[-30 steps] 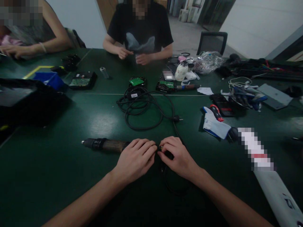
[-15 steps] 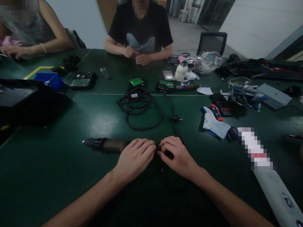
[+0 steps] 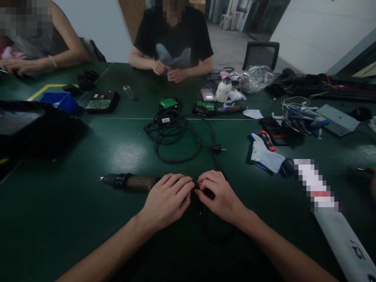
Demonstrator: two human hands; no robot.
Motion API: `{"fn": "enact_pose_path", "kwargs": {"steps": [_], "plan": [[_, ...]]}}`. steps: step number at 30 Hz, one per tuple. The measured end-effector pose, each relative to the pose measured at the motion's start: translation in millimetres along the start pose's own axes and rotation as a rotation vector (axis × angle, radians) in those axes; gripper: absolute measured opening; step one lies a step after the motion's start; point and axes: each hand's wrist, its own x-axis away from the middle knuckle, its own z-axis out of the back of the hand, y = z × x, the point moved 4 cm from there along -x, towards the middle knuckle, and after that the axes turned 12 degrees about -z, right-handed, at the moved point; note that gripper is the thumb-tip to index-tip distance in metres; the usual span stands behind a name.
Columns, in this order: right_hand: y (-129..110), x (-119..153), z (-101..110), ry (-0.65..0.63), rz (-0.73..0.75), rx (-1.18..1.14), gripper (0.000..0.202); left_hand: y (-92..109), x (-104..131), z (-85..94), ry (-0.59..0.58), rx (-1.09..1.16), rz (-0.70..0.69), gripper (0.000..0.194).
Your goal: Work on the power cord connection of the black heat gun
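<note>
An electric screwdriver (image 3: 138,182) lies sideways on the green table, its metal tip pointing left. My left hand (image 3: 169,197) is wrapped over its rear end, which the fingers cover. Close by on the right, my right hand (image 3: 220,194) pinches a black cable connector at the screwdriver's end; the fingers hide much of it. From there a black cable (image 3: 205,227) loops down onto the table. Beyond my hands lie a coiled black cord (image 3: 176,160) and its plug (image 3: 217,148).
Opened hard drives (image 3: 169,103) and a second screwdriver (image 3: 232,109) lie farther back. To the right are a white glove (image 3: 266,154), a red-black handle (image 3: 266,140) and a long white strip (image 3: 343,239). A black bag (image 3: 35,133) sits left. Two people sit opposite.
The view has shifted very slightly. Both hands keep their hold, and nothing else has clearly moved.
</note>
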Motion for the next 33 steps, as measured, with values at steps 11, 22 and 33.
{"fn": "enact_pose_path", "kwargs": {"steps": [11, 22, 33], "plan": [[-2.0, -0.4, 1.8, -0.016, -0.007, -0.005, 0.016, -1.2, -1.8, 1.9, 0.019, -0.003, 0.027, 0.014], [-2.7, -0.5, 2.6, -0.011, -0.004, -0.001, 0.016, -1.0, -1.1, 1.3, 0.007, -0.011, 0.015, 0.015], [-1.2, -0.1, 0.8, -0.015, -0.006, -0.007, 0.016, -0.9, -0.8, 0.9, -0.009, -0.002, 0.01, 0.016]]}}
